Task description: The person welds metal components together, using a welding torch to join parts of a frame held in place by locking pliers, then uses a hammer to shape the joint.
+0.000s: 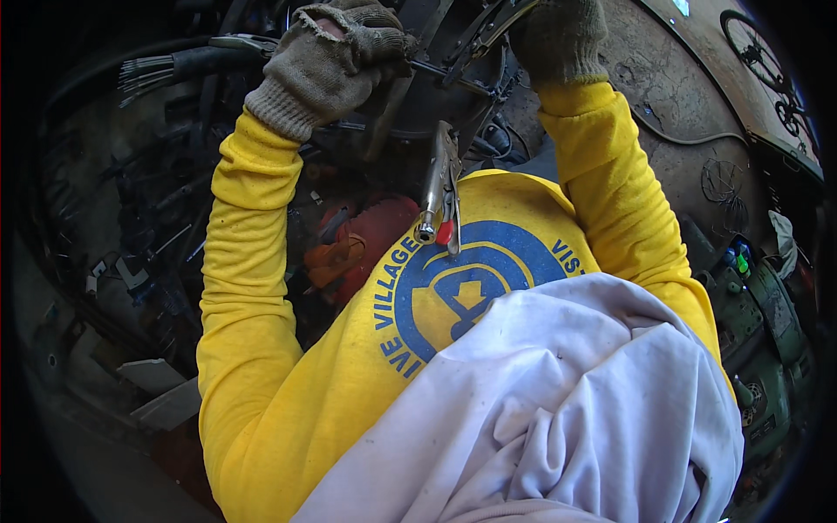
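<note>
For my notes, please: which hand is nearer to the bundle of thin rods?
Left. In the picture, the left hand is immediately right of the bundle; the right hand is much farther right, at the upper edge.

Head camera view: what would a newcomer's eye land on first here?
Probably the bright yellow shirt with its round blue print filling the middle, and the pale lilac cloth spread in folds across the lower right. Next, perhaps, the silvery locking pliers jutting up above the print, and the gloved left hand and right hand at the top edge.
</note>
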The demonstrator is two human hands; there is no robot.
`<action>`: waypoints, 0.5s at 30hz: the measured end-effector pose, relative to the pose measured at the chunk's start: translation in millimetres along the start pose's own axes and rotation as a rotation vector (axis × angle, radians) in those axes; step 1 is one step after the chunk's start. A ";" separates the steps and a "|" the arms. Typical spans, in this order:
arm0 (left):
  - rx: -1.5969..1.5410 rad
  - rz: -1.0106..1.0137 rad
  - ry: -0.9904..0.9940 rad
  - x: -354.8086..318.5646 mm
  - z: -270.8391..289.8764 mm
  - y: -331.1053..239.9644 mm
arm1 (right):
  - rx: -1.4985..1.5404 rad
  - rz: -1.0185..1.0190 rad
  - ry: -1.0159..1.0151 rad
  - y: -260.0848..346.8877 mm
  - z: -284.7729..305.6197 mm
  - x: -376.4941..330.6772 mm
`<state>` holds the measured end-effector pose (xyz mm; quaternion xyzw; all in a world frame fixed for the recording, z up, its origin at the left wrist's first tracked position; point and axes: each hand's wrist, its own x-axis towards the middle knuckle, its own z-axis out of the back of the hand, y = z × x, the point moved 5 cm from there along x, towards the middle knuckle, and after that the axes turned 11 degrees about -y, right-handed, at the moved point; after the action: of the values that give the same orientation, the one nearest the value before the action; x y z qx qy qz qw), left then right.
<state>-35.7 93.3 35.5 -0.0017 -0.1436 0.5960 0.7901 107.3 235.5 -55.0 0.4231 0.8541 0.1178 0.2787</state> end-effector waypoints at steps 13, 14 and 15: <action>0.033 -0.024 0.025 4.0 3.5 -5.4 | 0.281 -0.313 0.087 -6.6 3.8 13.2; 0.033 -0.024 0.025 1.6 2.7 -4.5 | 0.100 -0.108 0.116 -0.5 0.1 9.6; 0.029 -0.004 0.017 -2.7 1.5 -2.0 | 0.101 -0.109 0.117 -1.7 -2.4 7.1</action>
<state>-34.8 90.0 36.6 0.0051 -0.1284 0.5964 0.7924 101.3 240.1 -56.4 0.3821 0.8954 0.0838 0.2128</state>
